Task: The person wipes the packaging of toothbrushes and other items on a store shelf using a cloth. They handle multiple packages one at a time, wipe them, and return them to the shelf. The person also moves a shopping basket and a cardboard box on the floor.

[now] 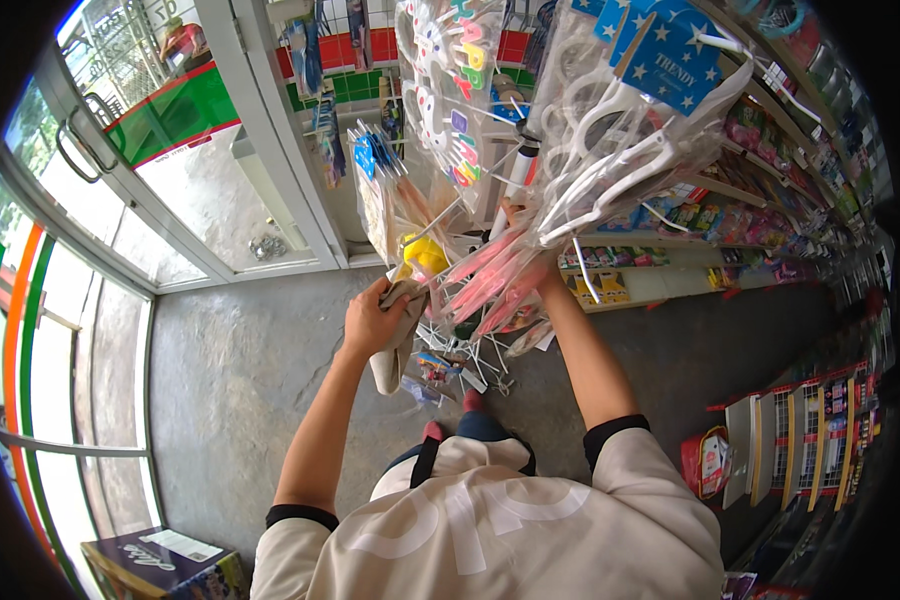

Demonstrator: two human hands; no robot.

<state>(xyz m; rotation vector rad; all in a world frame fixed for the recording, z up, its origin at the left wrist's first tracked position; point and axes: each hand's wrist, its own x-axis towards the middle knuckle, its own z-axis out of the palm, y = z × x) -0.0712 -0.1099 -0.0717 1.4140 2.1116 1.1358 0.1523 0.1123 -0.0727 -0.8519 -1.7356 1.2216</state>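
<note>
My left hand (372, 318) is closed around a greyish-beige cloth (395, 350), which hangs down below it. Just past that hand is a yellow item (425, 254) among clear packets on a display rack. My right hand (542, 278) reaches into the rack behind pink packaged goods (488, 285), which hide most of it. Its fingertips show at the rack's white pole (516, 178) and appear curled around it. White headband-like items in clear bags (620, 140), with blue starred cards, hang above my right forearm. Lettered balloon packs (460, 100) hang behind the pole.
Glass doors (185, 180) with metal frames stand at the left. Shelves of small packaged goods (770, 210) line the right. White rack prongs (585, 272) stick out near my right forearm. A box (165, 560) sits at lower left, a red package (707, 462) at lower right.
</note>
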